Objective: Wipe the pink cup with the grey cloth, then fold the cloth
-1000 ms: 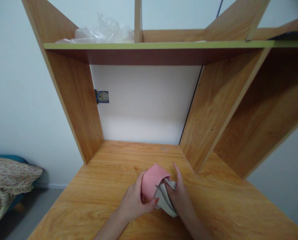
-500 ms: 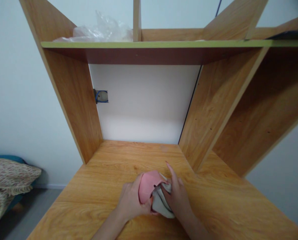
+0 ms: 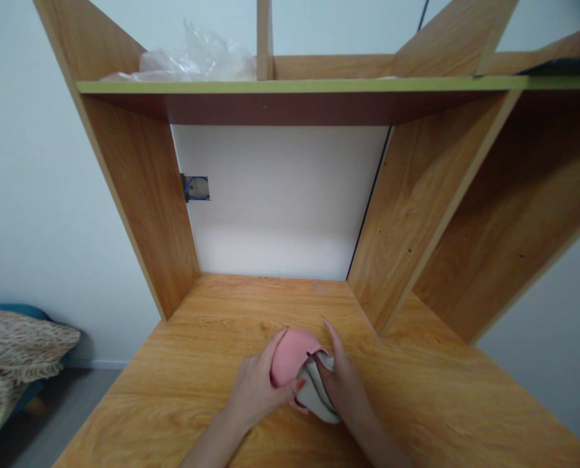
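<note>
A pink rounded, hollow thing (image 3: 293, 354) is held over the desk, its opening facing right; I cannot make out its exact kind. My left hand (image 3: 258, 383) is wrapped round its left side, thumb at the lower rim. A folded grey cloth (image 3: 315, 393) fills the opening and hangs out below. My right hand (image 3: 343, 383) grips this cloth at the right rim, with some fingertips hidden inside and one finger stretched up beside the pink thing.
The wooden desk top (image 3: 197, 383) lies under both hands. Upright wooden panels (image 3: 138, 214) and a green-edged shelf (image 3: 290, 87) enclose the back. Clear plastic bags (image 3: 202, 58) lie on the shelf. A patterned fabric (image 3: 21, 338) is at the lower left.
The pink thing has turned slightly in my left hand, whose thumb now shows over the rim. More of the grey cloth's folds are visible; my right hand has hardly moved.
</note>
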The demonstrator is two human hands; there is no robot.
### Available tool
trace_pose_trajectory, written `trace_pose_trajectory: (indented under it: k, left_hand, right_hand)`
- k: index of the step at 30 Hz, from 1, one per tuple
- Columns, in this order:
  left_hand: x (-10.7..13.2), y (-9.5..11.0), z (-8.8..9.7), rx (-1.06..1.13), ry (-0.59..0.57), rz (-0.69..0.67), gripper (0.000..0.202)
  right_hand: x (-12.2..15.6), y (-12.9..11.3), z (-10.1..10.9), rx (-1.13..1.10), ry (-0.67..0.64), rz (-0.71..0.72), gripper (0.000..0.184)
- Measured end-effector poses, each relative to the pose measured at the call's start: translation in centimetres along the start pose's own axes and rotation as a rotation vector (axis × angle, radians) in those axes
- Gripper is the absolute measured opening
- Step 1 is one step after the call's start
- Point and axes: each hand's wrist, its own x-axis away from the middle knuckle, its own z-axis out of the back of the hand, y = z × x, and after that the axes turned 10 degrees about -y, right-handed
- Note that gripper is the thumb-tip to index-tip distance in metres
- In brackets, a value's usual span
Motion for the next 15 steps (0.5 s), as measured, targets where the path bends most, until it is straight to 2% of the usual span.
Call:
trace_pose_trajectory:
  k: [4,8,12,15]
  left_hand:
    - [-0.4,-0.6,0.0,0.127,-0.008,0.038,0.094]
    - [-0.3,0.1,-0.3,0.158,-0.030,0.044,0.107]
    - [0.0,0.9,-0.5,0.150,-0.070,0.012,0.088]
    - [0.1,0.8,-0.6,0.102,-0.064,0.063,0.073]
  right_hand:
    - [0.0,-0.1,0.0,-0.024,0.067,-0.021,0.064]
    - [0.0,-0.5,0.1,-0.120,0.120,-0.023,0.062]
    - [0.0,-0.6,0.0,-0.290,0.072,-0.003,0.066]
    - [-0.1,-0.5,-0.3,-0.301,0.067,0.002,0.065]
